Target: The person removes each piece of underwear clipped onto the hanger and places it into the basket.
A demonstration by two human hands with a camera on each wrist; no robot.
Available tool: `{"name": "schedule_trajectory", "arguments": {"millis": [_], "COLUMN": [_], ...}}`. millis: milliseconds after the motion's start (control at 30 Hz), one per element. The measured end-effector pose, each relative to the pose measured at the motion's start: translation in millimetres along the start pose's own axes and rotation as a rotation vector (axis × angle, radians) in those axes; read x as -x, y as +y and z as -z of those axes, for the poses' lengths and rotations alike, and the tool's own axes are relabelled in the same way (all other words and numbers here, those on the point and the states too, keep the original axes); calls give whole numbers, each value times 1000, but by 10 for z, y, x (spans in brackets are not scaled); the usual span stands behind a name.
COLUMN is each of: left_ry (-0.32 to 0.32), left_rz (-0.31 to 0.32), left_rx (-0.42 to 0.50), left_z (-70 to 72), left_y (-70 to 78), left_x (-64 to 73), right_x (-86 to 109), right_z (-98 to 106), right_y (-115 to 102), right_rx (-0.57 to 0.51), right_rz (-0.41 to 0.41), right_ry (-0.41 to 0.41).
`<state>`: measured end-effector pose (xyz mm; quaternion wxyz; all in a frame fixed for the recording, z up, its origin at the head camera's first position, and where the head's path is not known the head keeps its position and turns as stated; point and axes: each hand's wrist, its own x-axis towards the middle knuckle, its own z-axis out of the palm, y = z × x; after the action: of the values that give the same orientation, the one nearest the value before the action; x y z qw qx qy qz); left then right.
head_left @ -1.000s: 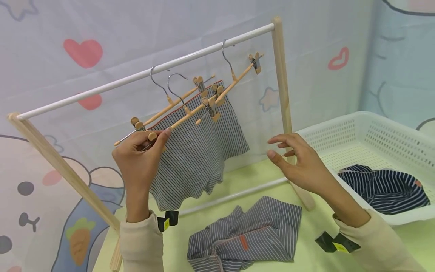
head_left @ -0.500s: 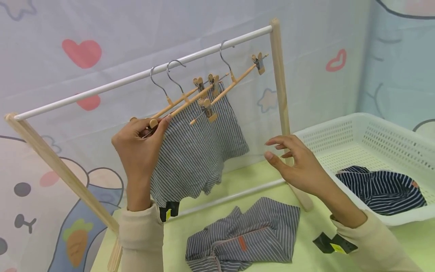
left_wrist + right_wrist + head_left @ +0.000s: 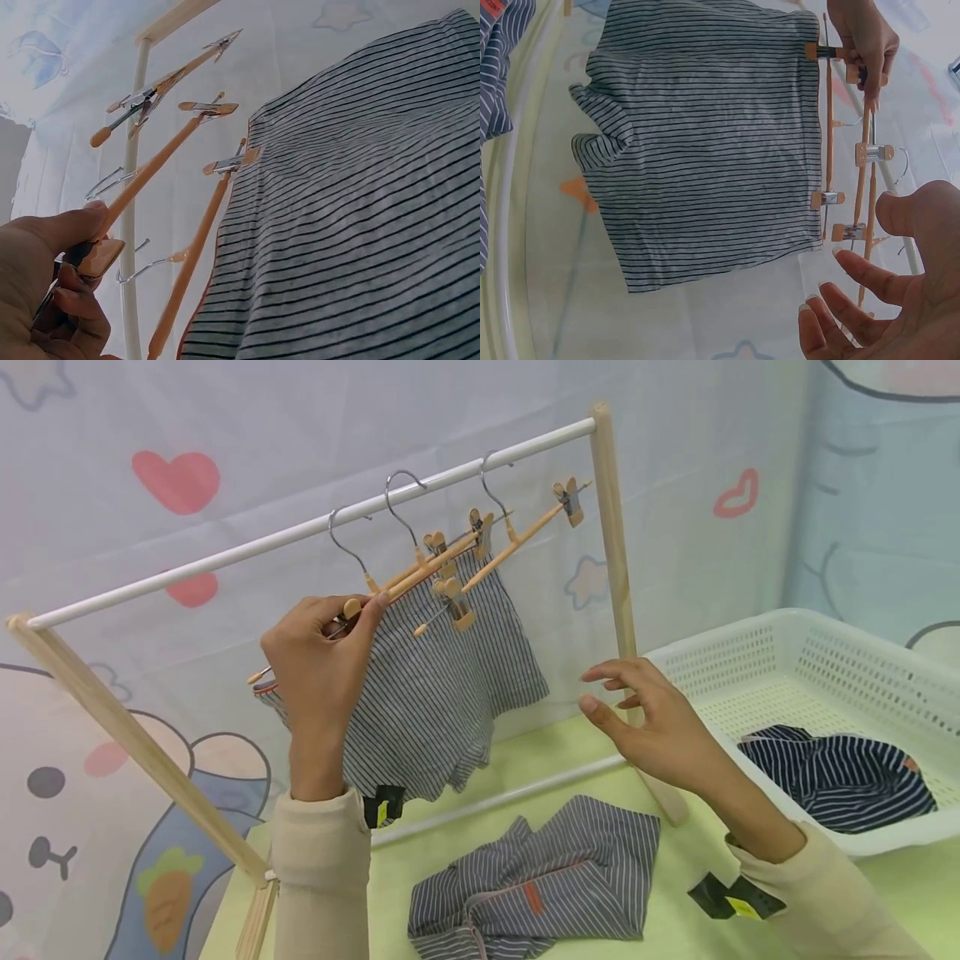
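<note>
At six o'clock in the head view, a grey striped garment (image 3: 562,881) is laid crumpled. Between three and four, the right hand (image 3: 656,727) is raised, a clear gap left between thumb and fingers. At nine, a clip hanger (image 3: 408,583) is pinched at its near end by the left hand (image 3: 318,668), its bar aimed towards two. Behind, striped shorts (image 3: 420,710) are clipped to another hanger (image 3: 829,120). Whether the pinched hanger's hook is borne by the rail (image 3: 225,556) cannot be told.
</note>
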<state>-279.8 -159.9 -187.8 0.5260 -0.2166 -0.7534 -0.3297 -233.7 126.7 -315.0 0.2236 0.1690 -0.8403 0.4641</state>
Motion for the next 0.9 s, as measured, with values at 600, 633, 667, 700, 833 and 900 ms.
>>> {"name": "schedule_trajectory", "arguments": {"millis": [600, 633, 667, 700, 833, 900], "left_ry": [-108, -116, -121, -126, -139, -131], "left_rz": [45, 47, 49, 51, 44, 37], "left_rx": [-72, -79, -85, -87, -98, -81], "left_z": [-193, -198, -201, -204, -221, -229], "left_y": [70, 71, 72, 72, 51, 40], "left_x": [-37, -29, -23, -17, 5, 12], "right_x": [26, 26, 25, 24, 18, 15], "right_z": [-1, 0, 1, 2, 7, 7], "right_y": [31, 31, 31, 32, 38, 42], "right_rx": [-10, -11, -11, -11, -1, -1], "right_rz": [6, 8, 9, 11, 15, 17], "right_ry": [-8, -9, -9, -10, -10, -15]}}
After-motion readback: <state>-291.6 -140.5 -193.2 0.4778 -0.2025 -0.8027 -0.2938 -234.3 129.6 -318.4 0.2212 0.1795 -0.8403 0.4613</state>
